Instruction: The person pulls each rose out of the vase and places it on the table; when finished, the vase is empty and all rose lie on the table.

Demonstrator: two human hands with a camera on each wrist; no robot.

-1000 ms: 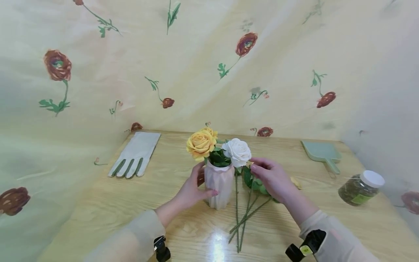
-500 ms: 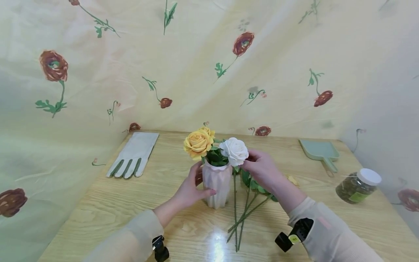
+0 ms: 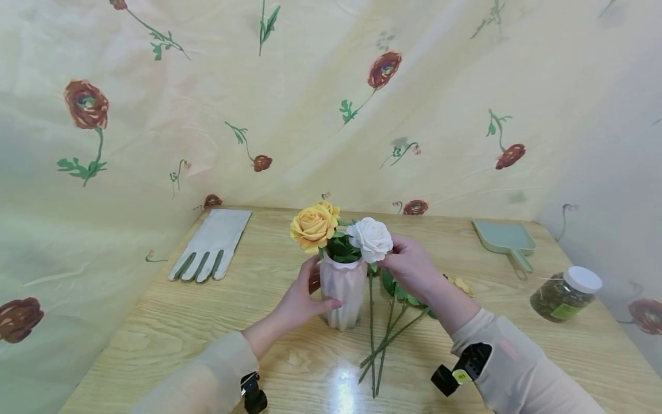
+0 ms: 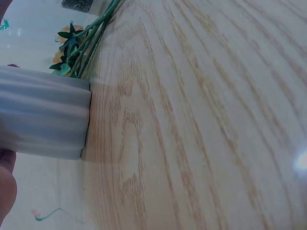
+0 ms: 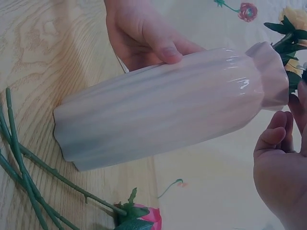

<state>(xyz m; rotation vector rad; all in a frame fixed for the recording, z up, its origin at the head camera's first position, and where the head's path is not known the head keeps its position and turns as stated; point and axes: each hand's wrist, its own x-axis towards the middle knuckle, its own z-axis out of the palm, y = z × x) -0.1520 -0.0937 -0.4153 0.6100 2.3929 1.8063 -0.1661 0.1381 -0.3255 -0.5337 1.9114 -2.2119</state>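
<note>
A pale pink fluted vase (image 3: 343, 287) stands upright on the table, also large in the right wrist view. My left hand (image 3: 305, 299) grips its left side, the thumb across the front. Yellow roses (image 3: 314, 227) and a white rose (image 3: 370, 238) rise from the vase mouth among green leaves. My right hand (image 3: 414, 267) is at the right of the white rose and pinches it from behind; the fingertips are hidden by the bloom. In the right wrist view, the curled fingers (image 5: 271, 139) of that hand are beside the vase's rim.
Several loose flower stems (image 3: 385, 345) lie crossed right of the vase, with a pink rose (image 5: 153, 218) among them. A white glove (image 3: 212, 244) lies at the back left. A green dustpan (image 3: 504, 237) and a white-lidded jar (image 3: 564, 294) are at the right.
My right hand has moved a little left, its fingers going behind the white rose. The left hand keeps its grip on the vase. The view has shifted slightly.
</note>
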